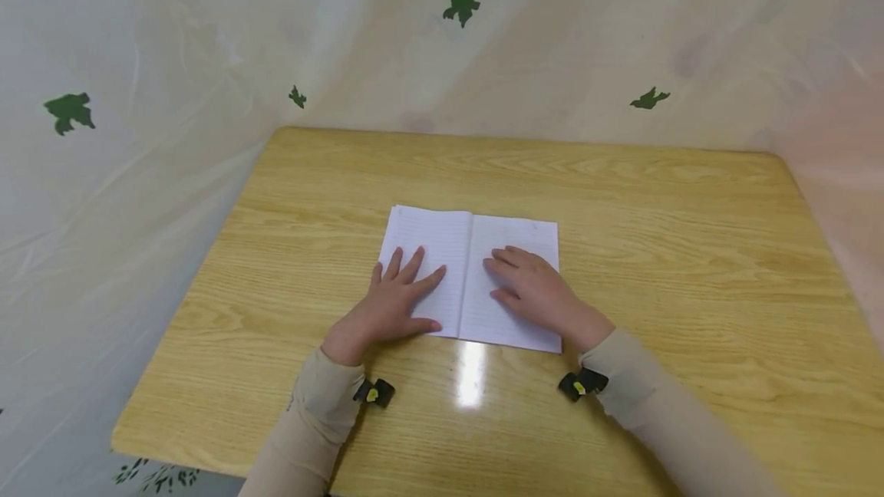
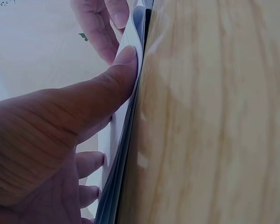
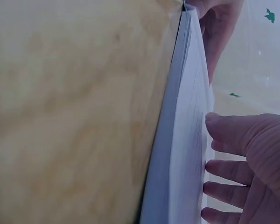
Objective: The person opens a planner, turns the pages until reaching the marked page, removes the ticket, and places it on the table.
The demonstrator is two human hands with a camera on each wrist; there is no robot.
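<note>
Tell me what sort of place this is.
Probably a curtained-off indoor workspace: pale sheeting with green bird-like shapes hangs behind and beside a wood-grain table, where an open lined notebook lies.

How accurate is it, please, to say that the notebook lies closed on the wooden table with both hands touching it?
Not quite: the notebook lies open, not closed, on the wooden table with left hand and right hand touching it, as the head view shows.
</note>
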